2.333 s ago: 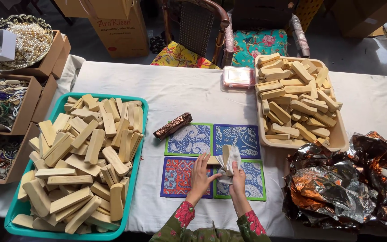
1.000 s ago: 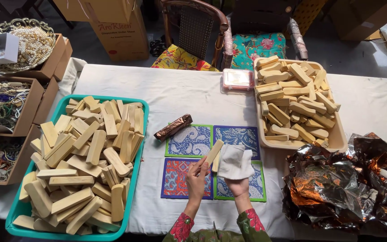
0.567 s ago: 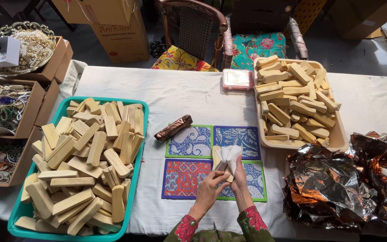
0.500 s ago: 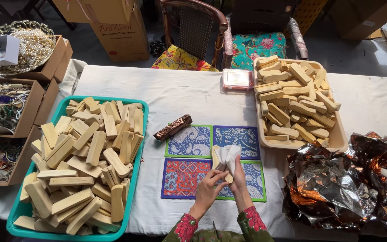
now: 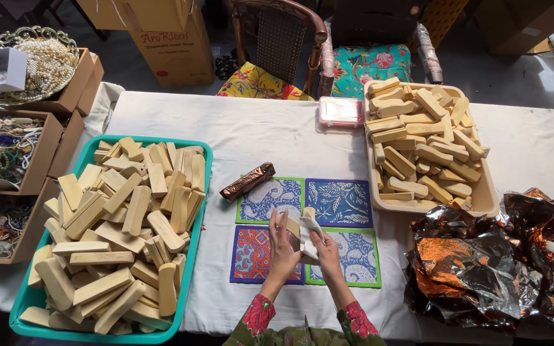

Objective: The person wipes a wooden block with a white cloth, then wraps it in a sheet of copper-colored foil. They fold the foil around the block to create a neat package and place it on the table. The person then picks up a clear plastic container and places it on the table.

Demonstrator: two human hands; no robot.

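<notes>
Wooden block (image 5: 294, 225) lies between left hand (image 5: 281, 247) and right hand (image 5: 326, 248).

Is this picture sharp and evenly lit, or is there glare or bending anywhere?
Head view: soft, even daylight with faint shadows; the wooden blocks in the teal tray look crisp; bright glints only on the crinkled foil; the left hand and right hand, around a block and white cloth, are slightly soft; table edges bow a little.

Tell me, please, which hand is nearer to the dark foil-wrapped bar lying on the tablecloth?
Left. The left hand sits just below and right of the wrapped bar, while the right hand is farther right, beyond the white cloth both hands hold.
</notes>
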